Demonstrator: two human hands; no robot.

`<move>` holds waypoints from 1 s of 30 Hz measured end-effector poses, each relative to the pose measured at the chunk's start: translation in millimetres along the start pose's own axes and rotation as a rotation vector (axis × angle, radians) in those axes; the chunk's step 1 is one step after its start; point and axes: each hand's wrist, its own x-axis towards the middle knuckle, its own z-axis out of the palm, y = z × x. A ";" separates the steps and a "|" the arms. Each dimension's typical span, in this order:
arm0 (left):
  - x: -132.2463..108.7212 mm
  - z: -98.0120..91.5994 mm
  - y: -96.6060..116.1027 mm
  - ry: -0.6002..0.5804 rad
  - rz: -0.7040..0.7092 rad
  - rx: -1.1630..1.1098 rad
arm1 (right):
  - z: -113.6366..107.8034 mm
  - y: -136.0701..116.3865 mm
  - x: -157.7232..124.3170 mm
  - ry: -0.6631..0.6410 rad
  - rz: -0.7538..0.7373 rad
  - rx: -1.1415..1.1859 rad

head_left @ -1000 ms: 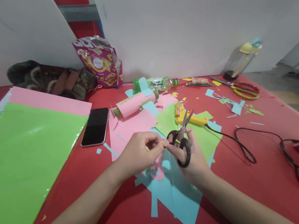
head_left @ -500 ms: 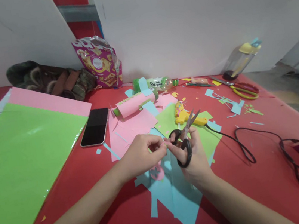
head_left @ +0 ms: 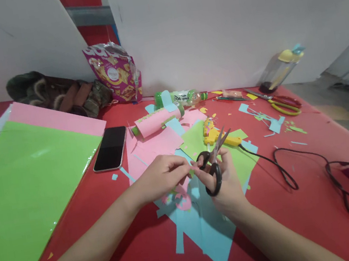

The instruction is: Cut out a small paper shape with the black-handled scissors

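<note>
My left hand (head_left: 165, 176) is closed in a pinch, its fingertips meeting those of my right hand. Whatever small bit lies between the fingertips is too tiny to name; a hint of green shows there. Black-handled scissors (head_left: 214, 159) hang on my right hand (head_left: 226, 184), blades slightly apart and pointing away from me. Just below the left fingers is a curled pink paper piece (head_left: 183, 186); whether the hand holds it, I cannot tell. A pink paper ring (head_left: 183, 202) lies on the blue paper (head_left: 216, 238) under my hands.
A yellow glue gun (head_left: 225, 138) trails a black cord rightward. Behind are a pink-wrapped roll (head_left: 159, 121), a green bottle (head_left: 185, 98) and a snack bag (head_left: 115, 73). A phone (head_left: 111, 148) and green sheets (head_left: 37, 183) lie left; yellow-and-red-handled scissors (head_left: 285, 106) lie right.
My left fingers have curled in more tightly, and more pink paper shows beneath them. My right hand and the scissors have shifted very slightly left.
</note>
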 end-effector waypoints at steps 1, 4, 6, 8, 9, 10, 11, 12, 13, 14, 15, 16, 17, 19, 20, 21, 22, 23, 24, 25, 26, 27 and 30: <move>-0.1 -0.5 0.8 -0.003 0.008 0.029 | -0.1 -0.1 0.1 -0.002 -0.001 -0.004; 0.0 -1.6 0.9 -0.018 0.041 0.104 | -0.3 -0.2 0.2 -0.008 -0.009 -0.008; 0.1 -1.9 0.0 -0.020 0.056 0.145 | -0.4 0.2 0.0 -0.015 -0.007 0.003; 0.1 -1.8 -1.2 -0.013 0.069 0.172 | -0.6 0.8 -0.4 -0.022 0.001 0.017; 0.0 -1.7 -1.7 -0.006 0.077 0.181 | -0.6 1.1 -0.4 -0.023 0.002 0.020; -0.2 -1.6 -2.1 0.000 0.082 0.189 | -0.6 1.4 -0.4 -0.022 0.001 0.021; -0.4 -1.8 -2.5 0.005 0.086 0.195 | -0.6 1.5 -0.3 -0.021 0.000 0.020; -0.6 -2.2 -2.8 0.009 0.087 0.199 | -0.6 1.5 -0.1 -0.019 0.002 0.015; -0.8 -2.9 -2.9 0.015 0.085 0.203 | -0.6 1.4 0.2 -0.018 0.007 0.007; -1.0 -4.0 -3.0 0.025 0.083 0.207 | -0.6 1.2 0.4 -0.017 0.014 -0.001; -1.2 -5.5 -2.8 0.041 0.085 0.211 | -0.6 1.0 0.4 -0.021 0.025 -0.007; -1.3 -7.4 -2.5 0.062 0.089 0.215 | -0.6 0.8 0.3 -0.032 0.044 -0.013; -1.4 -9.5 -2.1 0.089 0.096 0.218 | -0.4 0.7 0.0 -0.054 0.072 -0.016; -1.7 -13.7 -0.9 0.157 0.108 0.213 | 0.1 0.8 -0.9 -0.130 0.150 -0.017; -2.0 -15.6 -0.2 0.197 0.113 0.202 | 0.6 0.9 -1.5 -0.174 0.189 -0.016; -2.3 -17.3 0.5 0.241 0.117 0.186 | 1.0 1.2 -2.0 -0.219 0.225 -0.016; -2.7 -18.6 1.3 0.285 0.121 0.166 | 1.4 1.6 -2.4 -0.256 0.249 -0.015; -3.2 -19.6 2.1 0.322 0.126 0.141 | 1.6 2.2 -2.8 -0.284 0.263 -0.013; -3.7 -20.2 2.8 0.351 0.131 0.117 | 1.5 3.0 -3.0 -0.309 0.271 -0.006; -4.2 -20.7 3.5 0.374 0.136 0.095 | 1.2 3.9 -3.2 -0.333 0.277 0.004; -4.6 -21.0 4.1 0.389 0.140 0.077 | 0.6 4.9 -3.4 -0.359 0.279 0.015; -4.9 -21.2 4.6 0.398 0.142 0.066 | -0.2 6.0 -3.5 -0.386 0.280 0.027; -5.0 -21.8 5.2 0.392 0.141 0.056 | -3.1 7.9 -4.2 -0.466 0.281 0.058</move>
